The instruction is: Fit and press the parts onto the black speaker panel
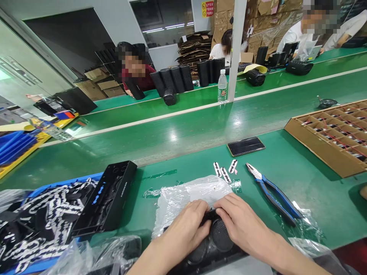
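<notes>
Desk (338, 214), front centre: speaker panel (223, 235) over a plastic sheet (179, 193). Left — second speaker housing (122, 196) at the right edge of the parts tray (94, 176). Right — pliers (259, 178), phone (246, 146) behind their tip. Three loose strips (225, 175) between sheet and phone. Partitioned cardboard box (315, 147) far right. Water bottle (222, 88) well behind, just left of the post (233, 76).

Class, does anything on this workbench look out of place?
Three black-and-white strips lie loose on the green worktop, apart from similar pieces heaped in the blue tray, so they look stray, though perhaps deliberately set.
</notes>
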